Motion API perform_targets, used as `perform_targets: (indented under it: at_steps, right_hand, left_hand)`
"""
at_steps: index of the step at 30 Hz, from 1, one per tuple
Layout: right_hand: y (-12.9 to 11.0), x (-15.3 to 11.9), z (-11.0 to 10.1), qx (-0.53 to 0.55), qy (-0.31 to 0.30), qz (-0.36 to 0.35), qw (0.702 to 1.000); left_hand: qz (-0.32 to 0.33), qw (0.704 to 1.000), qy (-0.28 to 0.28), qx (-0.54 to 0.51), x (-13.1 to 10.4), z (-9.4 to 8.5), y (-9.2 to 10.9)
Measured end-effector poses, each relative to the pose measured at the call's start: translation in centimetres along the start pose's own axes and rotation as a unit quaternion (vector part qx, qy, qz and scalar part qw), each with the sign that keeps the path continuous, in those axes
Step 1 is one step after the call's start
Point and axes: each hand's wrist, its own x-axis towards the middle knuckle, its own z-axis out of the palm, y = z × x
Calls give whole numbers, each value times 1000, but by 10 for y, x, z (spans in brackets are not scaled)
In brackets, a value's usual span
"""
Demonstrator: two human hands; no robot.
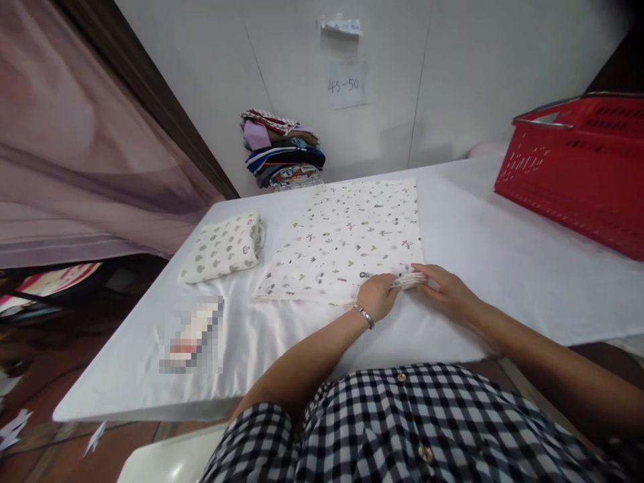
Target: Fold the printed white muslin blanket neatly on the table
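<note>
A white cloth [352, 235] with small printed figures lies folded into a flat, roughly square shape on the table. At its near right corner my left hand [377, 296], with a bracelet at the wrist, grips the near edge. Just to the right, my right hand [445, 292] pinches the layered corner of the same cloth, which is slightly raised between the two hands. A second folded cloth [221, 248], cream with grey-green shapes, rests to the left. In front of it lies a pixelated flat object [194, 335].
White satin covers the table [467, 235]. A red plastic basket [578, 168] stands at the right. Folded clothes [284, 151] are stacked behind the far edge by the wall, under a paper reading 45-50 [347, 85]. A pinkish curtain [90, 134] hangs at the left.
</note>
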Motion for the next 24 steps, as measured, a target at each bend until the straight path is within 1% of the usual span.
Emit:
perform_targets:
  at_steps: [3, 6, 8, 10, 14, 16, 20, 22, 24]
  right_hand:
    - [3, 3, 2, 61, 13, 84, 994]
    - [5, 9, 2, 109, 16, 158, 981]
    - [6, 15, 1, 145, 1, 191, 971]
    - [6, 19, 1, 178, -5, 204, 963]
    - [4, 24, 6, 201, 15, 193, 960]
    - [4, 22, 9, 199, 30, 191, 961]
    - [6, 17, 16, 163, 72, 175, 968]
    - [7, 14, 16, 111, 93, 143, 979]
    - [8, 12, 15, 55, 123, 92, 987]
  left_hand:
    - [-34, 998, -6, -47, 1, -2, -2]
    - [-64, 996, -10, -66, 1, -4, -2]
    - [-84, 994, -15, -75, 2, -6, -1]
    - [-89, 991, -10, -97, 5, -9, 1]
    - [-84, 982, 7, -168, 19, -17, 9]
    - [-96, 974, 5, -205, 27, -17, 12]
    - [-131, 952, -2, -278, 37, -5, 10]
    - [-141, 937, 1, -319, 38, 3, 7]
    - [-146, 924, 6, -354, 38, 9, 4]
